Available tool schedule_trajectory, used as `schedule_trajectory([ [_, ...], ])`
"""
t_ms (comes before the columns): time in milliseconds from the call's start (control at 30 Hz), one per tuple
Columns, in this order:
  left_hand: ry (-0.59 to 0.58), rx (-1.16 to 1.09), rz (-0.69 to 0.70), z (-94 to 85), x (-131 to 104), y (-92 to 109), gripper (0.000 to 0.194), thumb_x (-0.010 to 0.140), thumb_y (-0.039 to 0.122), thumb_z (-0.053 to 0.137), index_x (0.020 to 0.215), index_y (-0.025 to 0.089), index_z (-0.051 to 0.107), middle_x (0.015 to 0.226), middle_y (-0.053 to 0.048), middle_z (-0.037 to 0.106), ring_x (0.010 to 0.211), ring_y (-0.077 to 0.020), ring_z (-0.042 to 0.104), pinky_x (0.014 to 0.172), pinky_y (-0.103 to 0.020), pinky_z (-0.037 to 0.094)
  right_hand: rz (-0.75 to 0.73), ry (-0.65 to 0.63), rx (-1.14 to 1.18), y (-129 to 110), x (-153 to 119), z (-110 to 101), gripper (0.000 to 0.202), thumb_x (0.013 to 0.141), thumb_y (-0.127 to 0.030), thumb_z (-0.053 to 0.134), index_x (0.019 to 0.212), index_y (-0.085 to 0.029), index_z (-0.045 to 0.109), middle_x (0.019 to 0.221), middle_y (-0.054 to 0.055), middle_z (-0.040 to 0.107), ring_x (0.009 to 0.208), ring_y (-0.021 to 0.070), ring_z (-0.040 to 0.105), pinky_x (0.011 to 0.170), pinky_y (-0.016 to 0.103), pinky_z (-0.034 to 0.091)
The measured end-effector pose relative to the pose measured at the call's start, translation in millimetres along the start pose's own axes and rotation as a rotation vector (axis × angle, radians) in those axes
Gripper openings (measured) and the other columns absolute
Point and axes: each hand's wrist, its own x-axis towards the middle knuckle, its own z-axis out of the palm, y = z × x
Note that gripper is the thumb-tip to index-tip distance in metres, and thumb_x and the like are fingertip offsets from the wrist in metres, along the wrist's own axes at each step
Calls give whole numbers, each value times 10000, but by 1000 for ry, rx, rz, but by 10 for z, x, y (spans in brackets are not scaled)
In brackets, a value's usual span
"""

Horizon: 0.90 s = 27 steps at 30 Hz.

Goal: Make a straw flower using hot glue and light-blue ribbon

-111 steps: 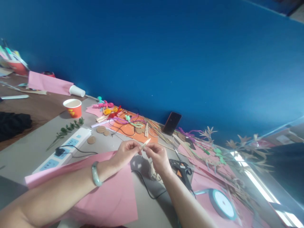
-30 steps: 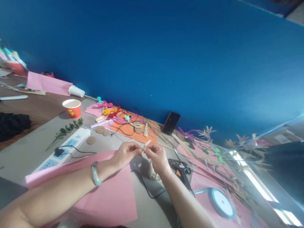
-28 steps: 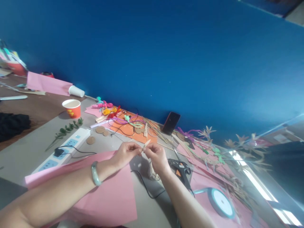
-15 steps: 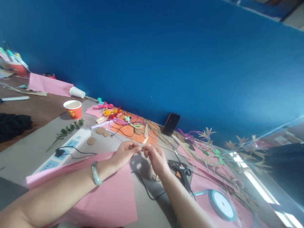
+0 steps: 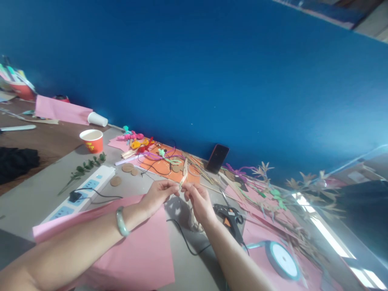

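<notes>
My left hand (image 5: 160,196) and my right hand (image 5: 198,202) meet at mid-table, fingertips nearly touching. Between them they pinch a thin pale strip (image 5: 183,179) that sticks up above the fingers. Behind my right wrist, partly hidden, is a pale bundle (image 5: 194,222) on the grey table. A pink sheet (image 5: 136,250) lies beneath my left forearm, which wears a pale green bangle. Right of my right hand rests a black glue gun (image 5: 230,218) with an orange trigger.
A white power strip (image 5: 81,194), a green sprig (image 5: 86,166) and a red paper cup (image 5: 91,141) stand left. Along the blue wall are coloured pipe cleaners, orange paper (image 5: 157,162) and a phone (image 5: 217,158). A ribbon roll (image 5: 282,260) and dried stems (image 5: 303,242) are right.
The pale strip between my fingertips stands slightly more upright. Both hands keep nearly the same place, and the view has shifted a little.
</notes>
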Motion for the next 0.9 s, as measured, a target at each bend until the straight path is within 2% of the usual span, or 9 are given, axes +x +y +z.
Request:
schedule_trajectory([
  [100, -11, 7, -3, 8, -7, 15, 293, 752, 418, 690, 715, 128, 673, 483, 56, 466, 400, -42, 277, 417, -227, 153, -6, -9, -38, -12, -14, 11, 213, 771, -370, 689, 723, -163, 700, 539, -27, 551, 525, 107, 446, 563, 245, 348],
  [267, -6, -4, -12, 34, -28, 66, 295, 738, 421, 695, 696, 132, 649, 530, 46, 523, 400, -35, 275, 417, -226, 152, 0, -18, -39, -25, -26, 25, 153, 723, -322, 722, 749, -171, 711, 574, -29, 587, 507, 99, 429, 541, 243, 343],
  [400, 16, -2, -26, 46, -33, 79, 288, 727, 406, 694, 671, 133, 623, 530, 42, 535, 406, -35, 291, 424, -218, 167, 1, -16, -53, -27, -31, 41, 150, 734, -320, 702, 739, -170, 704, 545, -36, 561, 509, 102, 438, 555, 247, 356],
  [567, 60, 23, -35, 44, -15, 76, 277, 710, 398, 683, 680, 130, 618, 601, 9, 593, 424, -39, 319, 434, -213, 184, -107, 94, -101, -101, -24, 15, 164, 785, -302, 645, 687, -171, 650, 514, -37, 514, 521, 113, 452, 569, 258, 363],
  [667, 60, 16, -46, 46, -15, 92, 270, 705, 394, 677, 694, 133, 609, 598, 12, 588, 420, -38, 293, 434, -219, 162, -184, 191, -104, -268, -35, -94, 157, 797, -327, 637, 721, -190, 626, 507, -49, 482, 539, 123, 457, 577, 260, 368],
  [733, 60, 21, -49, 50, -24, 102, 265, 708, 391, 671, 688, 135, 606, 539, 35, 534, 416, -40, 272, 437, -223, 152, -286, 268, -163, -446, -64, -196, 152, 795, -343, 641, 759, -195, 634, 505, -49, 494, 528, 127, 460, 572, 265, 374],
  [800, 69, 49, -46, 52, -35, 102, 267, 720, 391, 659, 664, 136, 604, 489, 55, 468, 412, -41, 254, 438, -226, 149, -376, 322, -290, -653, -102, -303, 156, 797, -345, 635, 760, -195, 641, 520, -37, 521, 519, 130, 472, 559, 270, 381],
  [900, 87, 74, -49, 47, -36, 83, 280, 736, 397, 643, 651, 133, 599, 521, 42, 491, 410, -36, 254, 432, -227, 145, -346, 296, -586, -930, -147, -469, 198, 789, -376, 625, 753, -183, 654, 548, -17, 560, 504, 130, 472, 523, 270, 366],
])
